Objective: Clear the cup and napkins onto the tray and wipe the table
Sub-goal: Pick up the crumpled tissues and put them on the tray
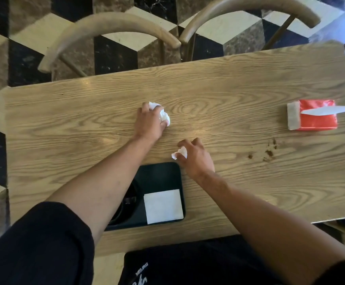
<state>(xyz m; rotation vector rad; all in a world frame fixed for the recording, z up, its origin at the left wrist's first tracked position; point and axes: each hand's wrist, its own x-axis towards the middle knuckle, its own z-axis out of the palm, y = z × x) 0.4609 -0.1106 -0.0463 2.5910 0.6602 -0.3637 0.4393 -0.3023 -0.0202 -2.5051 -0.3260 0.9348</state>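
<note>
So there are two crumpled napkins in play. The bigger crumpled napkin [163, 115] sits mid-table, about 12 o'clock from the tray [159, 173], and the left hand [150, 124] has its fingers curled over it, thumb tucked in at the side. The smaller napkin wad [180, 153] is just off the tray's far right corner, around 1 o'clock, pinched between thumb and fingertips of the right hand [196, 157], other fingers loosely bent.

The tray sits at the near edge of the table [249, 192] with a flat white napkin [163, 205] already on its right half. There's something dark and round on its left half, probably the cup, but the left forearm covers most of it so I can't say for sure.

Tip for this step, imo: close both grips fully before lifting, then drop the wads on the bare far part of the tray so they don't roll off.

The brown crumbs [268, 152] at 3 o'clock, below the red tissue pack [313, 118], still need wiping.
</note>
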